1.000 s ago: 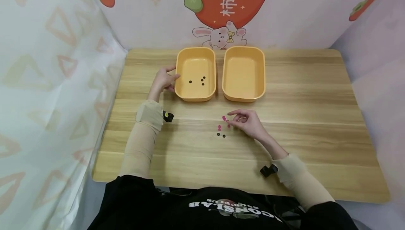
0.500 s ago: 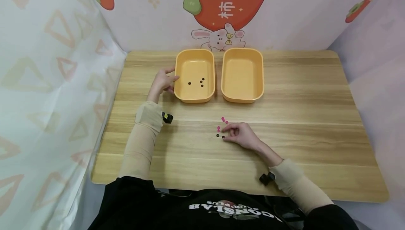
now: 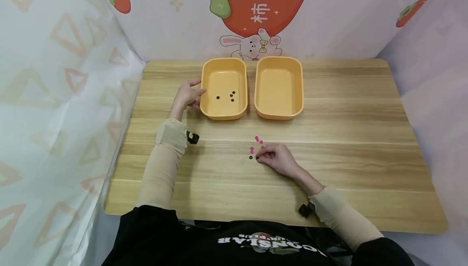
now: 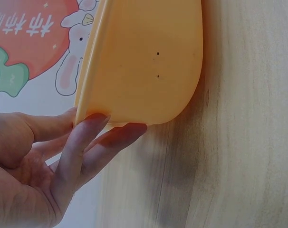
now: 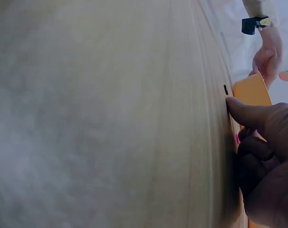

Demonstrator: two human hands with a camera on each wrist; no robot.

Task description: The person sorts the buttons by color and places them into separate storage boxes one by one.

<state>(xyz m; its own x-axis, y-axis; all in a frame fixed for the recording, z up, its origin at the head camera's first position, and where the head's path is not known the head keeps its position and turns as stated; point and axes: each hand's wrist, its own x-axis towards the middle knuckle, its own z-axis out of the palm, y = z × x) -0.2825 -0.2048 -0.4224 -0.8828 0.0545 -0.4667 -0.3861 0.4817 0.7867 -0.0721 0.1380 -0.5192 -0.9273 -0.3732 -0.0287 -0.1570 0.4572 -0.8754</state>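
My left hand (image 3: pixel 187 96) holds the left side of the left yellow box (image 3: pixel 224 116); the left wrist view shows fingers (image 4: pixel 68 161) against its outer wall and at its rim. Several black buttons lie in this box, one black button (image 3: pixel 218 97) apart from the others. At the middle of the table, my right hand (image 3: pixel 279 159) pinches a small black button (image 3: pixel 257 158) between thumb and index fingertip. Another black button (image 3: pixel 250 157) lies just left of it. Several pink buttons (image 3: pixel 252 148) are scattered beyond, one partly hidden by my right fingers.
To the right of the left box stands a second yellow box (image 3: pixel 279 115), with a narrow gap between them. Both are near the back edge of the wooden table (image 3: pixel 351 144). A printed cloth (image 3: pixel 329 22) hangs behind the table.
My right hand has moved from the pink buttons toward the front, and its thumb and index finger have closed on a black button. My left hand stays at the left box.
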